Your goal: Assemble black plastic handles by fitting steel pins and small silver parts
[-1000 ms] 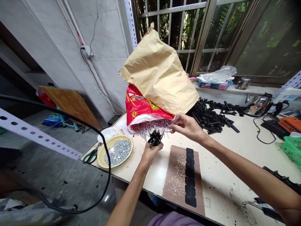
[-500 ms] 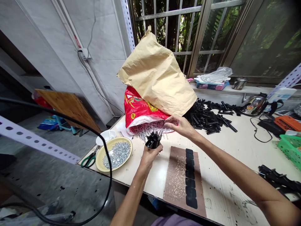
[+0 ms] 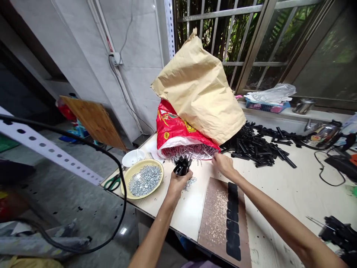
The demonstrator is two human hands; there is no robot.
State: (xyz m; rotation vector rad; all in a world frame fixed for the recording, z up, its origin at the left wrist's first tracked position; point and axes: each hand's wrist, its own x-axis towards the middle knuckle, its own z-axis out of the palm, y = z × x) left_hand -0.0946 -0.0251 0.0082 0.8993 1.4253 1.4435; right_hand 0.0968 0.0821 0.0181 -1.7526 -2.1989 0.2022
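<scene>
My left hand (image 3: 177,182) is closed round a bunch of black plastic pieces (image 3: 182,165), held upright above the table (image 3: 292,186). My right hand (image 3: 223,163) reaches down to the heap of long metal pins (image 3: 189,152) spilling from the open red sack (image 3: 174,130). Its fingers are curled at the pins; whether they hold any is hidden. A tan paper sack (image 3: 199,89) lies on top of the red one.
A yellow dish of small silver nuts (image 3: 143,179), a white bowl (image 3: 134,158) and green scissors (image 3: 113,182) sit at the table's left corner. A heap of black plastic parts (image 3: 256,145) lies behind. A brown mat with black patches (image 3: 225,216) lies near me. A black cable (image 3: 117,163) hangs at left.
My right hand has dropped from above the black bunch, where it pinched a pin, down and right to the pin heap on the table. The left hand has stayed put.
</scene>
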